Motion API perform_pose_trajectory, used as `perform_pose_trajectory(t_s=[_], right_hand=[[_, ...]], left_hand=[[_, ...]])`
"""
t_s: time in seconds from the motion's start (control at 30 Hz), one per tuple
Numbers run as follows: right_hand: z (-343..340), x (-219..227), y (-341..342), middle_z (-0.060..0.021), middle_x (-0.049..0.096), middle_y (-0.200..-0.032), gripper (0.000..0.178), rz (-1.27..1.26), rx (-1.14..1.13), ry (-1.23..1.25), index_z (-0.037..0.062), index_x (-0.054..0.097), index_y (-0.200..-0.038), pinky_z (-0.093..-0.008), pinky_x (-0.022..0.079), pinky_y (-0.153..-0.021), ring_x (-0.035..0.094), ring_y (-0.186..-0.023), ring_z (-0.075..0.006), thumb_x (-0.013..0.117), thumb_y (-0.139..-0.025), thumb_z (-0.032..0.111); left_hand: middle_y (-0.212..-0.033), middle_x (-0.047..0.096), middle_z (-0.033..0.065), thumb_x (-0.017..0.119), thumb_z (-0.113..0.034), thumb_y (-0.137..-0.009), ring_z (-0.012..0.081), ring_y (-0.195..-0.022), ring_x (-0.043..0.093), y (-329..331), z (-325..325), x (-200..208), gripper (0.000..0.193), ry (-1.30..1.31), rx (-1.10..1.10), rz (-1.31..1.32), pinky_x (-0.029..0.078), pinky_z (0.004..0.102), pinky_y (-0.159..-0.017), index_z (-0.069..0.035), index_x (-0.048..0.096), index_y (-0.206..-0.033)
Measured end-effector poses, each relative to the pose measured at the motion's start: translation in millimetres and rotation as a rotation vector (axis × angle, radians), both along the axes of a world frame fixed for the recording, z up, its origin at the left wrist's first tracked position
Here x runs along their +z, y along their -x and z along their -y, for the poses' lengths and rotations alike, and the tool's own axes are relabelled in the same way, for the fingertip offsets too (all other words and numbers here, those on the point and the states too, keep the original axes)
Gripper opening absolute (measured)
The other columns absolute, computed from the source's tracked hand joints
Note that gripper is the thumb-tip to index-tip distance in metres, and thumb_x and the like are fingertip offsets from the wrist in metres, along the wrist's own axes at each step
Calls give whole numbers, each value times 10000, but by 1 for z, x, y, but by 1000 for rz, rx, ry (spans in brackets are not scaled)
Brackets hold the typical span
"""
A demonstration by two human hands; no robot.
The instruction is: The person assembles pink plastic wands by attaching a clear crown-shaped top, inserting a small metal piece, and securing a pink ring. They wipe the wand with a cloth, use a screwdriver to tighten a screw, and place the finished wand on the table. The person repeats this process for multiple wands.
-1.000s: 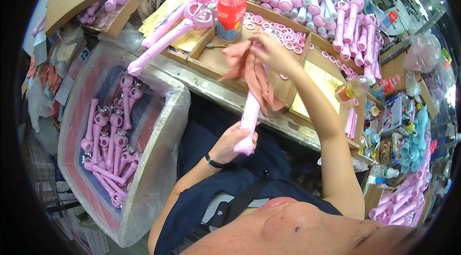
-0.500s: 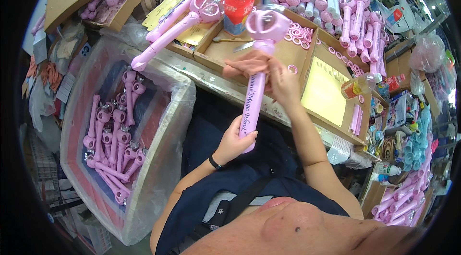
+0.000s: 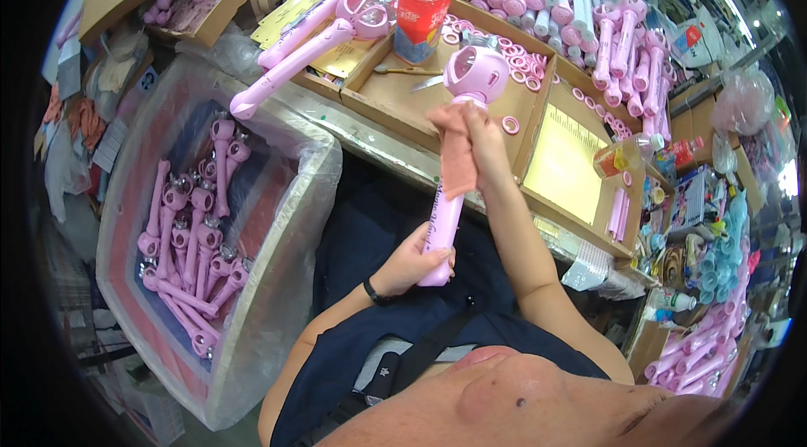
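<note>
Over the worktop's near edge: cloth down off the wand's head

Held out from lap toward tray, base near the body and head away. Closed round the base: fingers of the left hand. Gripped about neck and upper handle, through the peach cloth: fingers of the right hand, partly hidden by fabric.

Just changed: cloth moved from over the head, a second ago, to neck and upper handle, with the right hand drawn closer to the left. Bared by that: the pink, rounded head with its openings. Covered now: part of the dark lettering. Judged as a wipe along the length, past the head and onto the handle; impossible to tell how clean.

Beyond the right hand, in the tray: loose pink rings and, at the far side, a red bottle. To the right, a yellow sheet. Well apart, to the left: a plastic-lined bin with more wands heaped inside.
</note>
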State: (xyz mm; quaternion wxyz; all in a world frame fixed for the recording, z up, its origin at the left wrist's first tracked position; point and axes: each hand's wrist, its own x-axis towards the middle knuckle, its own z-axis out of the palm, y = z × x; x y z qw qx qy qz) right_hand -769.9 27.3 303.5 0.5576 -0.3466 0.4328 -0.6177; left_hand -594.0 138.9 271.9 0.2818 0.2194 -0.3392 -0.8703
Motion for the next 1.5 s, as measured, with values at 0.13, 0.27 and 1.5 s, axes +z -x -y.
perform_pose_trajectory(t_s=[0.13,0.27,1.5], right_hand=[[20,27,19,-161,654,-853,652,58,356,169,-94,599,-1063,-265,508,-647,634,-785,-200,391,-949,514],[14,30,-7,-161,634,-963,798,140,318,281,-103,584,-1094,-300,496,-744,622,-898,-215,320,-915,628],[-95,-44,-31,-158,623,-885,300,-696,-66,414,-26,583,-1002,-351,526,-704,628,-791,-264,672,-807,185]], left_hand=[[-857,570,53,586,-87,-858,122,-754,583,6,-2,-8,405,213,69,114,496,271,-701,-19,419,-1220],[-938,596,77,652,-113,-798,134,-883,569,10,10,-16,470,492,176,373,459,256,-794,23,449,-1200],[-810,496,38,561,-554,-861,128,-664,479,-48,93,33,558,176,1201,-478,441,290,-625,-83,475,-1147]])
